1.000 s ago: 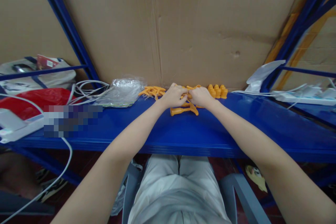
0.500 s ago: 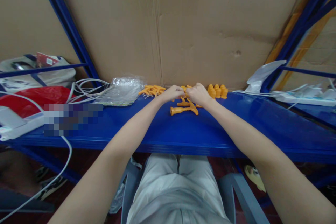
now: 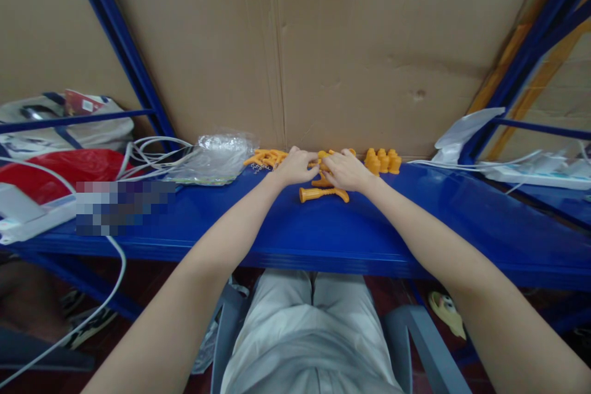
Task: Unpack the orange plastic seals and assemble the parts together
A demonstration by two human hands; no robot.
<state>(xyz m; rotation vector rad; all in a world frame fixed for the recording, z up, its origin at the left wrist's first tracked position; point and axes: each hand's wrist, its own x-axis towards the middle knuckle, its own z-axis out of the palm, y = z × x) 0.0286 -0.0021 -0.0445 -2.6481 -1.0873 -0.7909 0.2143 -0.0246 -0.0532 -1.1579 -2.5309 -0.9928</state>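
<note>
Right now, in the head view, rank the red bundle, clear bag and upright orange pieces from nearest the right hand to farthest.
1. Upright orange pieces, beside the right hand.
2. Clear bag, left, past the left hand.
3. Red bundle, far left.

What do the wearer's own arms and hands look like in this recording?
Left hand and right hand are ungloved. Both forearms are bare, with no sleeve, watch, bracelet or cable visible. Any rings are too small to make out.
</note>
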